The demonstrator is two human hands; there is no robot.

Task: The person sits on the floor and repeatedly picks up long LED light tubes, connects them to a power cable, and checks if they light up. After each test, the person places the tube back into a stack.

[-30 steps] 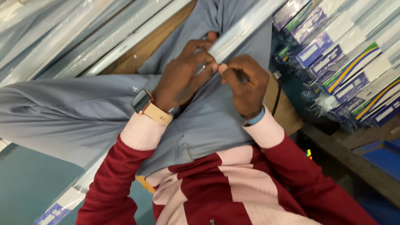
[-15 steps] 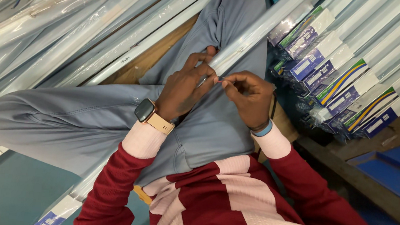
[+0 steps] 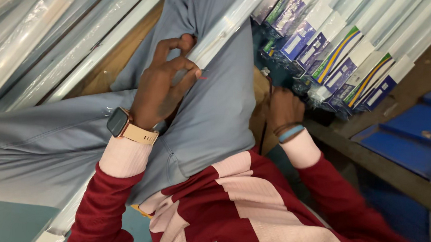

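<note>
At the far left, long tubes wrapped in clear plastic lie side by side, slanting up toward the right, with a strip of brown board showing beside them. The person sits with legs in grey-blue trousers folded across the middle of the view. The left hand, with a dark-faced watch on a tan strap at its wrist, rests over the raised knee, and its thumb and fingers pinch the lower end of a long white tube that runs up and to the right across the thigh; two thin wire ends, one reddish, stick out just beside the fingertips. So the left grip is closed on the tube's end. Further right, the right hand (a blue band and a dark one at its wrist) reaches down among the ends of boxed tubes, white cartons with blue, green and yellow stripes, stacked slantwise; its fingers are hidden from this angle, so whether that grip is closed or loose cannot be told. At the far right lie flat blue pieces beside a dark wooden rail.
</note>
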